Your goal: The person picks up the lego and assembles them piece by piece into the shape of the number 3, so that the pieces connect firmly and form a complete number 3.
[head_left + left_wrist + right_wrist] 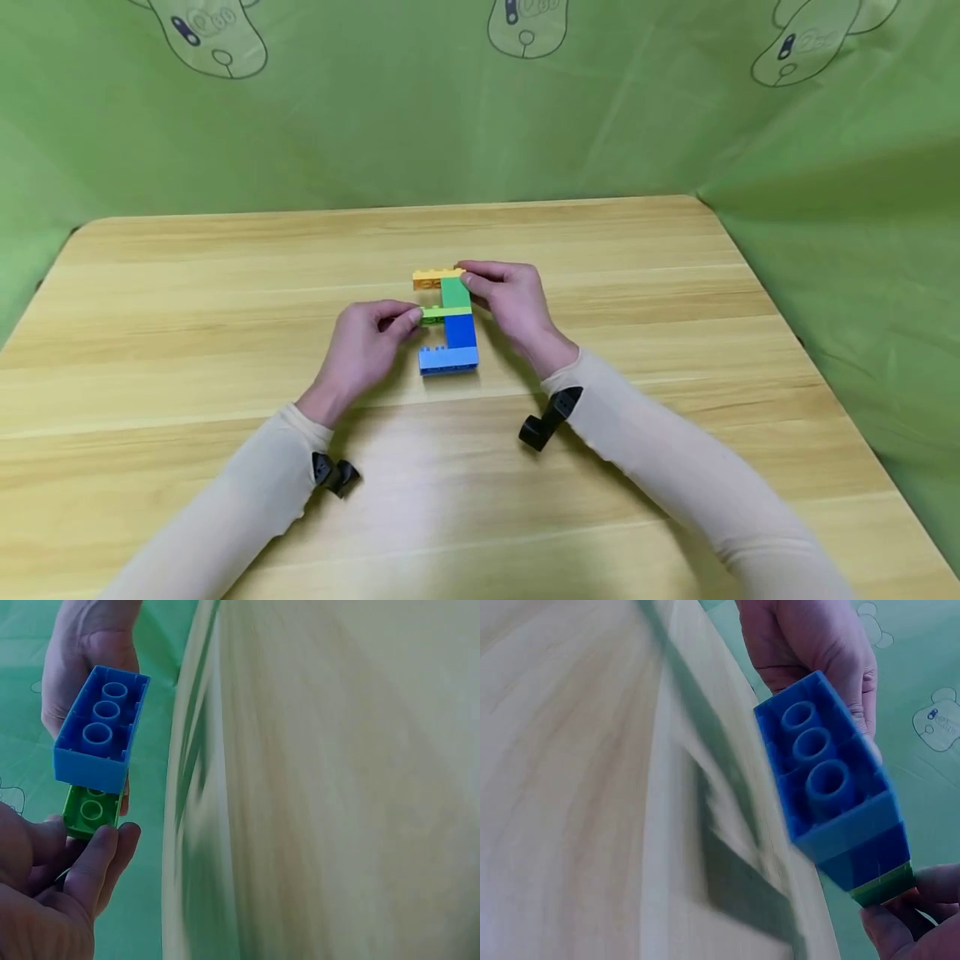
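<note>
Several toy building bricks are joined in an E-like shape between the hands. From far to near in the head view come an orange brick [427,280], a green brick [455,293], a lime brick [458,312], a dark blue brick [461,332] and a light blue brick [448,360]. My left hand [366,346] pinches the lime brick's left end between thumb and fingers. My right hand [516,307] grips the far right corner, by the green and orange bricks. Both wrist views show the light blue brick's hollow underside [105,712] with round tubes.
A light wood-grain table [225,358] lies under the arms, and its far edge meets a green cloth wall [375,125] with printed cartoon outlines. Another green wall [847,250] stands on the right. Black wrist devices [551,418] sit on both sleeves.
</note>
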`<state>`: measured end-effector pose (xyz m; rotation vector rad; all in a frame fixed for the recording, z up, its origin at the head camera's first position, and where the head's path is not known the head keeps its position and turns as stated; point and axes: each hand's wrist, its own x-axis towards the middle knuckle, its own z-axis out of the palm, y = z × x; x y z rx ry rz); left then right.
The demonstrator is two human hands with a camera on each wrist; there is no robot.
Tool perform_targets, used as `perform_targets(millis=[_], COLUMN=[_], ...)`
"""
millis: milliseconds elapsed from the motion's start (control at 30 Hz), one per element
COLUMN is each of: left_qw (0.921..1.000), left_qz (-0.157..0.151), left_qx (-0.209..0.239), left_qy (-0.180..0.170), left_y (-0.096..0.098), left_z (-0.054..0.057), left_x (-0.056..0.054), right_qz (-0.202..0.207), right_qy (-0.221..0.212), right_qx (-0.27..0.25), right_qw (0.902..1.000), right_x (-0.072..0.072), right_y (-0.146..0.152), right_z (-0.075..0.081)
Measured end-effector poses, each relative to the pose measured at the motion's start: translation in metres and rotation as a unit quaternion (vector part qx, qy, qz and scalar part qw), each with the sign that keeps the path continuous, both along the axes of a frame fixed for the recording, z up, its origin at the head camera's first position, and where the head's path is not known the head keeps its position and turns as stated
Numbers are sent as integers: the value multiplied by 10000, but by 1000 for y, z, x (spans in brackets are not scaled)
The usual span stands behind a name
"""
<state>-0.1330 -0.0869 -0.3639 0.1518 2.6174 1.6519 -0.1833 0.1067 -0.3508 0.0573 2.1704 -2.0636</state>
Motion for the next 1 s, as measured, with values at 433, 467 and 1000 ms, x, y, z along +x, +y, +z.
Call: perform_targets(millis=[433,467,1000], left_qw=[9990,9988,9935], left_qz=[135,117,-36], left_qx=[-383,-437,-1134], left_qy=[-181,-172,-121], left_y=[-7,-8,-4], left_z=[-6,-6,-7], left_x=[-14,-15,-22], right_qz=[-148,-153,-17], right_qy=[-84,-69,-184], right_qx=[-21,35,529], right_qw=[9999,9999,9984], right_x=[-12,-13,-20], right_y=[-9,-10,-7], right_z=[-14,-15,-24])
